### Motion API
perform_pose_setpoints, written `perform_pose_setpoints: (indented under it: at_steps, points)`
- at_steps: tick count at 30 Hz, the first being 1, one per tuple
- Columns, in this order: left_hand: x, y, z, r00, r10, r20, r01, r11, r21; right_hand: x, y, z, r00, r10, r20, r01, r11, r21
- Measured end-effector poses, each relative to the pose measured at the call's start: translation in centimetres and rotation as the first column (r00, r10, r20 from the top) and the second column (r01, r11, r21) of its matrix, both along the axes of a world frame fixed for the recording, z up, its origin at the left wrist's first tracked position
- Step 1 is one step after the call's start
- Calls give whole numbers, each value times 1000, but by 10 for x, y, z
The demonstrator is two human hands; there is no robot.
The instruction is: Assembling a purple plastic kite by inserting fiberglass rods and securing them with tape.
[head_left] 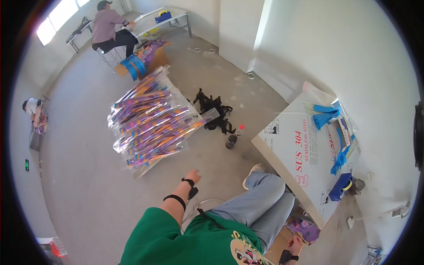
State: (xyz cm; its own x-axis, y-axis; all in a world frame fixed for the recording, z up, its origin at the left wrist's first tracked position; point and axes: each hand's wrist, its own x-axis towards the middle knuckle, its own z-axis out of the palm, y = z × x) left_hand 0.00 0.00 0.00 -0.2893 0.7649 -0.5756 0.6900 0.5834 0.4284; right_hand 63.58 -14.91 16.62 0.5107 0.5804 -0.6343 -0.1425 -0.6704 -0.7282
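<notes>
My left hand (193, 176), with black bands on its wrist and forearm, hangs over the floor at my left side. It is just short of a pile of long clear plastic sleeves (152, 117) holding purple and orange printed pieces. Its fingers are too blurred to read, and nothing shows in it. Low on the right, my right hand (295, 244) is at a cardboard box (277, 245) beside my leg. Its fingers are curled at the edge of a purple printed sheet (305, 231), partly hidden under the table.
On my right stands a table (287, 145) with blue strips (326, 115) and a blue tape dispenser (341, 187). Black straps (212, 110) and a dark bottle (231, 141) are on the floor ahead. A person (110, 26) sits at a far table.
</notes>
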Motion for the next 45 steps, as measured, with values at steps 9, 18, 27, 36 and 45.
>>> perform_pose_setpoints:
  at_steps: [9,18,27,36,45]
  points:
    - [73,31,22,967,-250,37,248,967,52,-1,-30,-28,986,-164,26,164,986,10]
    - [172,154,114,871,-491,26,472,851,231,-4,-74,-101,931,-364,-17,364,931,15]
    - [299,233,136,400,-898,-184,875,315,367,-4,-95,-151,900,-433,52,432,871,-232]
    - [323,242,136,298,-888,-349,955,280,101,91,-30,-221,862,-196,468,332,915,-228]
    - [340,234,154,297,-848,-438,947,321,20,176,43,-296,849,31,528,192,912,-362]
